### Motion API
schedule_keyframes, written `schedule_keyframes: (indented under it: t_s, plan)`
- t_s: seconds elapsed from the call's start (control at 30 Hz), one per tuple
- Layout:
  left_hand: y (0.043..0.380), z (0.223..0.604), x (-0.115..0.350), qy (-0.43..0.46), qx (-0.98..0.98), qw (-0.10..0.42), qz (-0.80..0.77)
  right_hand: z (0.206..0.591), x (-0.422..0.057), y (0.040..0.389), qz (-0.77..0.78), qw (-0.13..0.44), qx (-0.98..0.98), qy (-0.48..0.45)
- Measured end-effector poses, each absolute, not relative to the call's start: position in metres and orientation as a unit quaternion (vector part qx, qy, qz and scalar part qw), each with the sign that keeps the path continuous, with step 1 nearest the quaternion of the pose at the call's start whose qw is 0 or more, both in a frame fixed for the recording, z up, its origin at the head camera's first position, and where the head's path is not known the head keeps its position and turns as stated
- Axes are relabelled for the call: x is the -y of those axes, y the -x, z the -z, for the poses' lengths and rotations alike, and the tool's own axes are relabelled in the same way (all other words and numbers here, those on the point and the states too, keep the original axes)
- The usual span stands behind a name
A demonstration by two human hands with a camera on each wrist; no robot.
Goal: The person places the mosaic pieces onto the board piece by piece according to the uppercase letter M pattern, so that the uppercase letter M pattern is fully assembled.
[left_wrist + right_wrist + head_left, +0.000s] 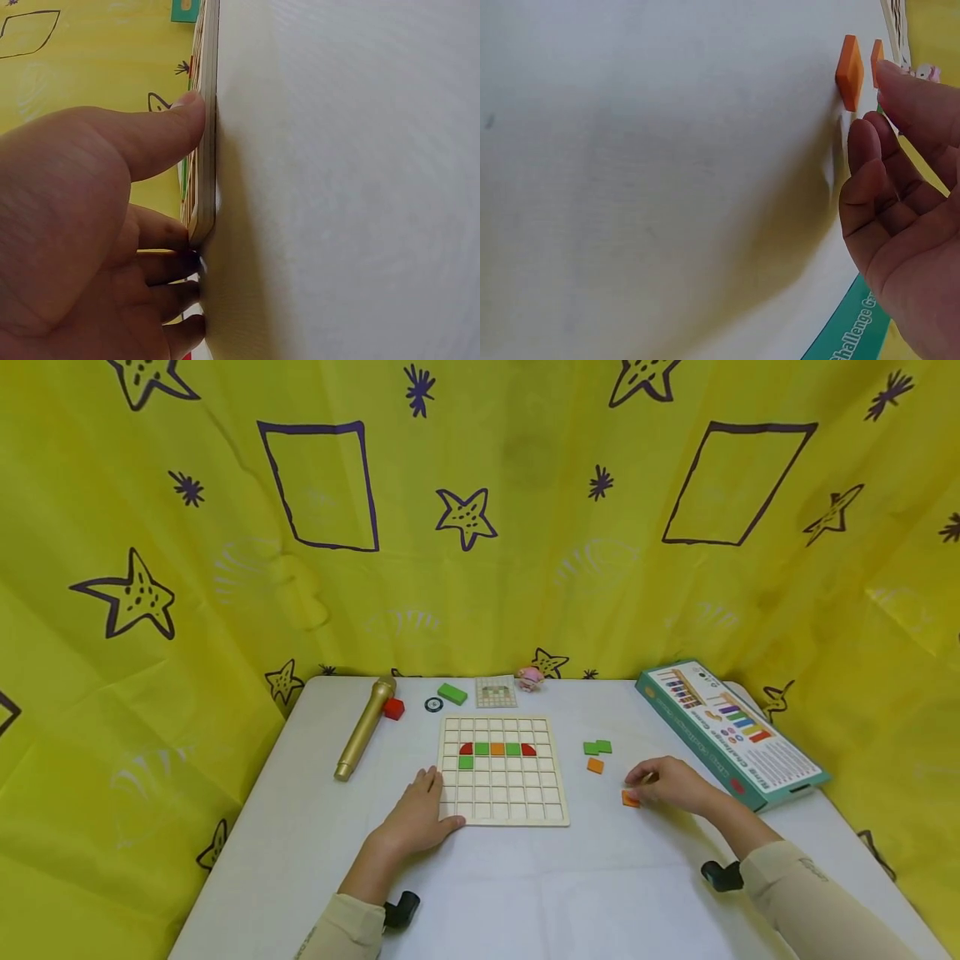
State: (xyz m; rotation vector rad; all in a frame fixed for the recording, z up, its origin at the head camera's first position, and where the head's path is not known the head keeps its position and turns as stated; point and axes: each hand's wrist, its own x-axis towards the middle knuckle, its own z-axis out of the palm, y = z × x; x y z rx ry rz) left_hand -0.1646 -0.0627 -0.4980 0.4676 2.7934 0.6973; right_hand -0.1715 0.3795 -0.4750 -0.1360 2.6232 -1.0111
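orange tile (628, 801) lies on table (480, 893), 8 o'clock from right hand (663, 781), the nearer one; squarish, no long axis. right thumb and fingers loosely curled, small gap, no tile between; contact unclear. left hand (415, 810) relaxed, touching board (517, 812) at 8 o'clock. loose: two orange, two green tiles (592, 748). on board: three green, one orange, two red pieces (467, 749).

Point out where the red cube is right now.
In the head view, the red cube sits at the far left of the white table, just right of the gold microphone.
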Motion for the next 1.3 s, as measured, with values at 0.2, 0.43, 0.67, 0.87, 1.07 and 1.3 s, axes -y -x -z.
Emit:
schedule_keyframes:
  t_s: [0.2,0.43,0.67,0.87,1.07,1.3]
  plan:
    - [0.165,0.498,0.063,-0.156,-0.952,0.113,-0.239,0.479,-0.381,0.168,0.348,0.151,-0.923,0.062]
    - [0.166,0.5,0.066,-0.151,-0.955,0.109,-0.229,0.485,-0.378,0.17,0.341,0.137,-0.927,0.079]
    - [0.165,0.501,0.066,-0.151,-0.954,0.109,-0.234,0.487,-0.377,0.173,0.339,0.14,-0.926,0.09]
    - [0.165,0.5,0.065,-0.148,-0.954,0.111,-0.234,0.485,-0.375,0.173,0.342,0.151,-0.923,0.091]
    - [0.164,0.499,0.064,-0.152,-0.953,0.108,-0.237,0.483,-0.375,0.175,0.352,0.168,-0.917,0.085]
    - [0.162,0.497,0.061,-0.156,-0.951,0.11,-0.244,0.482,-0.377,0.181,0.376,0.177,-0.905,0.088]
